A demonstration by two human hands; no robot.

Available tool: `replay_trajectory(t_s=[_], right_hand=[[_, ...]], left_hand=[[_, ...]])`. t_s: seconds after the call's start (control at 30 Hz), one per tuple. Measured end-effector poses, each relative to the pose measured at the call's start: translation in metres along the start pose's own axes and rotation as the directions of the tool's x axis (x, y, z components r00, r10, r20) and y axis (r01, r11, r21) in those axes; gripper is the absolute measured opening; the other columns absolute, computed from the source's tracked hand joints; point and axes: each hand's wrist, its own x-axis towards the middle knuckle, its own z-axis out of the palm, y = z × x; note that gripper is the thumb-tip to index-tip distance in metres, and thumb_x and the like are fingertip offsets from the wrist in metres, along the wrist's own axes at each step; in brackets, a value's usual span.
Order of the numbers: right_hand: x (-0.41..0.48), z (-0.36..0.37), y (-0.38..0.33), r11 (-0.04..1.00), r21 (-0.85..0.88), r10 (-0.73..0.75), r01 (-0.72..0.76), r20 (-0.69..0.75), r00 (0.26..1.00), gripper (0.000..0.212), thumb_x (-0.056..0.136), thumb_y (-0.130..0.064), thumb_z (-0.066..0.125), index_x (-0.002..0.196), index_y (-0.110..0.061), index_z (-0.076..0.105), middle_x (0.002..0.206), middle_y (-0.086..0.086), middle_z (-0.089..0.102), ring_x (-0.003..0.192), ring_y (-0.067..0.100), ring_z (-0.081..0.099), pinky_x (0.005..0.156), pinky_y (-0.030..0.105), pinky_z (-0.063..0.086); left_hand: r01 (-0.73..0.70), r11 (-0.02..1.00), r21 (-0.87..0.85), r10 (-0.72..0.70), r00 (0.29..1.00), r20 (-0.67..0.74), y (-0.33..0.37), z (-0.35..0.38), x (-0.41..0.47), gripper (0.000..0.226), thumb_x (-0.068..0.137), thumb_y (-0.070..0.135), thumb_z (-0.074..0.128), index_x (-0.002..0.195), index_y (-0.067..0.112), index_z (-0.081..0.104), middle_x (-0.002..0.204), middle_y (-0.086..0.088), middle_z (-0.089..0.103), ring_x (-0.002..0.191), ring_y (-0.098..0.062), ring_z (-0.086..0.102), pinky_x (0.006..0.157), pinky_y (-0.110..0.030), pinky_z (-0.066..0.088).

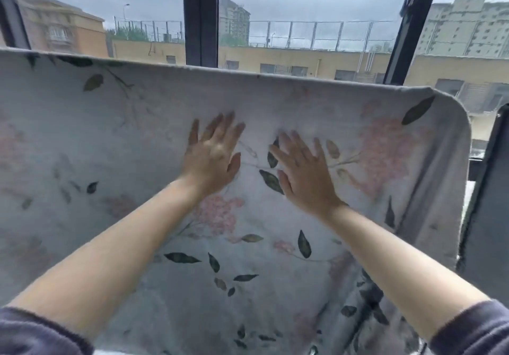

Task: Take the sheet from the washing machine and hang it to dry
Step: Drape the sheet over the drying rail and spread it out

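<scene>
A pale grey sheet (115, 139) printed with pink flowers and dark leaves hangs draped over a bar or rail that it hides, filling most of the view in front of the window. Its top fold runs from upper left down to a rounded corner at the right. My left hand (213, 153) lies flat on the sheet near the middle, fingers straight and spread. My right hand (303, 167) presses flat on the cloth just to the right of it, fingers also straight. Neither hand holds any fabric. The washing machine is out of view.
Behind the sheet stands a window with dark frames (200, 15), and buildings and a fence outside. A dark upright frame or panel (487, 216) stands at the right edge, close to the sheet's hanging side.
</scene>
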Motion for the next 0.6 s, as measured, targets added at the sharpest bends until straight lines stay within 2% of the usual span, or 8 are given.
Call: replay_trajectory(t_s=[0.1,0.17,0.3,0.47,0.6], right_hand=[[-0.043,0.023,-0.034,1.0,0.002,0.016,-0.016,0.216,0.976,0.047,0.096,-0.03,0.033,0.143,-0.027,0.035,0.156,0.005,0.024,0.144,0.027,0.02,0.113,0.057,0.018],[-0.061,0.031,-0.05,0.999,0.006,0.032,-0.035,0.29,0.956,0.048,0.096,-0.032,0.034,0.143,-0.027,0.036,0.156,0.004,0.026,0.144,0.025,0.023,0.112,0.056,0.021],[-0.075,0.036,-0.099,0.997,0.02,0.061,-0.075,0.392,0.918,0.048,0.094,-0.031,0.033,0.142,-0.024,0.04,0.153,0.006,0.032,0.141,0.027,0.03,0.111,0.056,0.026],[-0.07,0.045,-0.179,0.986,0.045,0.121,-0.16,0.462,0.879,0.048,0.098,-0.03,0.038,0.145,-0.023,0.034,0.156,0.005,0.026,0.144,0.025,0.022,0.115,0.051,0.017],[-0.06,0.049,-0.232,0.979,0.073,0.128,-0.19,0.501,0.856,0.048,0.099,-0.03,0.037,0.146,-0.022,0.031,0.158,0.003,0.02,0.146,0.023,0.015,0.117,0.05,0.012]], left_hand=[[0.034,0.999,0.034,-0.042,0.961,0.272,-0.003,0.017,-0.051,0.056,0.098,0.038,0.028,0.15,0.023,0.013,0.159,0.0,0.004,0.146,-0.019,0.007,0.116,-0.053,0.001],[0.059,0.998,0.025,-0.064,0.937,0.344,-0.008,0.024,-0.072,0.055,0.098,0.038,0.027,0.15,0.024,0.013,0.159,0.001,0.003,0.146,-0.018,0.005,0.116,-0.052,0.001],[0.127,0.988,-0.085,-0.086,0.922,0.377,-0.03,0.025,-0.122,0.05,0.097,0.034,0.034,0.145,0.024,0.025,0.156,0.002,0.016,0.144,-0.017,0.014,0.117,-0.052,0.001],[0.141,0.977,-0.162,-0.062,0.909,0.413,-0.078,0.02,-0.184,0.042,0.096,0.03,0.039,0.138,0.025,0.034,0.151,0.004,0.027,0.141,-0.016,0.022,0.117,-0.052,0.002],[0.162,0.973,-0.164,-0.074,0.894,0.441,-0.124,0.012,-0.217,0.042,0.095,0.03,0.039,0.137,0.025,0.034,0.149,0.004,0.029,0.14,-0.015,0.022,0.116,-0.05,0.001]])
